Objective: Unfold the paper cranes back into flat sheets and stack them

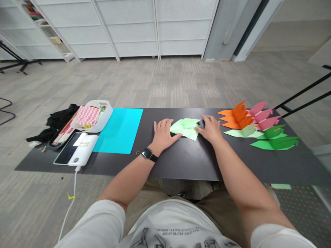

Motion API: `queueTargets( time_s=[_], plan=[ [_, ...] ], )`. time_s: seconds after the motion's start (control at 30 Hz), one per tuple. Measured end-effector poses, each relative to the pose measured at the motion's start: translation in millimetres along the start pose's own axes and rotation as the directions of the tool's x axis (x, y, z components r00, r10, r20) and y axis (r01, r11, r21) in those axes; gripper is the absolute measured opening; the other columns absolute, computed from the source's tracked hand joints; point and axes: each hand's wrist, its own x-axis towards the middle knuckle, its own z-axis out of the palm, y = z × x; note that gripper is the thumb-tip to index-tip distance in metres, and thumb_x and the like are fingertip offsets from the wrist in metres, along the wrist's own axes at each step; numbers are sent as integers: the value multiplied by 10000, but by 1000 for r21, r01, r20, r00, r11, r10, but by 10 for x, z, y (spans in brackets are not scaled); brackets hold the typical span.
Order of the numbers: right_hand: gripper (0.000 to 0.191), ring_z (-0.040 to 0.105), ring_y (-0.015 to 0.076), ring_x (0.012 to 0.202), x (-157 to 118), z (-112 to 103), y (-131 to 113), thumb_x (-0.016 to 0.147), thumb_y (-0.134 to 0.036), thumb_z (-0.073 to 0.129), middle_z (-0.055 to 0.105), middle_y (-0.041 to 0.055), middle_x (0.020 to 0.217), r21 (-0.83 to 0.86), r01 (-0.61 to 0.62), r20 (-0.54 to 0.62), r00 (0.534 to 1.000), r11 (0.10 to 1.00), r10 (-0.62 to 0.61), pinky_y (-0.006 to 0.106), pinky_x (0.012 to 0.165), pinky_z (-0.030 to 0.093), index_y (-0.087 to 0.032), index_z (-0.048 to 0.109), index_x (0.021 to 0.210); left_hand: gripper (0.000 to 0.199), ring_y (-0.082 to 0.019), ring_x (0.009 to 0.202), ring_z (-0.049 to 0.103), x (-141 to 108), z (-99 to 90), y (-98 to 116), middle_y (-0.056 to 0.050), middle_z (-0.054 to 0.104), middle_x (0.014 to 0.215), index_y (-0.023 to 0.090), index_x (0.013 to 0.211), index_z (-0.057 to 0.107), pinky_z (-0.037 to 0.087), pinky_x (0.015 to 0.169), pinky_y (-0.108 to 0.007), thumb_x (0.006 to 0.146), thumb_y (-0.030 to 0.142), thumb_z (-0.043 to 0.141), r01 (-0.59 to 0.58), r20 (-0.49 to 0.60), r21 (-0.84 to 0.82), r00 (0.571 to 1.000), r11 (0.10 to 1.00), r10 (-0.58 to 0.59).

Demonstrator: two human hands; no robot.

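A folded sheet of light green paper [188,126] lies on the dark table in front of me, its flaps partly spread. My left hand [163,133] grips its left side, thumb on the near edge and fingers at the far corner. On the opposite side, my right hand [211,128] has its thumb on the paper and its fingers curved around the right end. Folded paper birds sit to the right: orange ones [239,115], pink ones [263,115], a light green one [245,131] and dark green ones [278,137].
Left of my hands lies a blue sheet [121,131]. Beside it are a white basket [106,117] with a pink zigzag-patterned item, a phone [68,151], a cabled white power bank [84,150] and black cloth [62,119]. The table's near edge [186,178] borders my lap.
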Motion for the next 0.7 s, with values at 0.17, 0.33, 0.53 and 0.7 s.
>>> queueTargets(
  time_s=[0.17,0.33,0.53,0.7],
  plan=[
    [795,505,410,1432,-8,-1,-16,859,-517,742,554,181,1513,12,12,1,1000,1000,-12,743,1256,212,-277,506,1579,681,-397,1500,441,27,94,20,-156,535,1580,259,1505,510,100,1333,-736,924,539,729,28,2,69,1000,997,-28],
    [795,496,409,1444,-10,-1,-19,863,-504,739,552,178,1518,16,17,9,1000,1000,-17,742,1257,206,-280,495,1586,656,-401,1489,449,28,115,-43,-157,530,1575,269,1512,508,129,1318,-758,923,472,714,40,19,62,999,997,-42],
    [806,509,410,1433,-2,-11,-9,869,-498,747,568,184,1511,17,2,35,999,1000,-2,737,1261,217,-261,493,1596,592,-393,1511,439,39,80,-145,-157,521,1581,266,1511,507,150,1304,-779,947,382,644,81,32,50,996,995,-82],
    [796,517,412,1426,-5,-3,1,880,-505,737,572,183,1512,8,9,33,999,1000,-9,738,1255,223,-272,487,1599,540,-394,1535,424,59,51,-241,-156,526,1577,271,1476,543,141,1304,-787,943,308,616,110,24,46,993,993,-112]
  ],
)
